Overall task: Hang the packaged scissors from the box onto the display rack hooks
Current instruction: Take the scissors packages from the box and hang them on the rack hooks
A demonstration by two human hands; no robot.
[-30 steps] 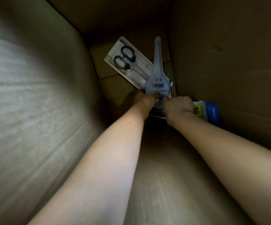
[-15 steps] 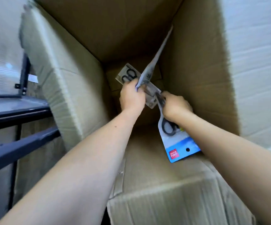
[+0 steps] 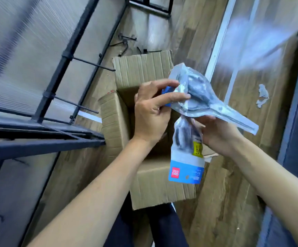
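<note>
Above the open cardboard box (image 3: 144,72) I hold two packaged scissors. My left hand (image 3: 151,111) pinches the blue header end of one clear pack (image 3: 205,100), which points right and downward. My right hand (image 3: 217,132) grips the second pack (image 3: 185,157), which hangs with its blue header card at the bottom. The black display rack (image 3: 55,86) stands at the left, with bare hooks (image 3: 94,65) sticking out toward the box. The box's inside is mostly hidden by my hands.
Wood-look floor (image 3: 225,202) surrounds the box. Loose black hooks (image 3: 126,43) lie on the floor beyond it. A white-framed translucent panel (image 3: 251,41) rises at the right, with a dark frame (image 3: 296,104) at the far right edge. A torn paper scrap (image 3: 262,95) lies on the floor.
Both hands have lifted out of the box, each bringing up a scissors pack. My view has risen from inside the box to above it, showing the rack and floor.
</note>
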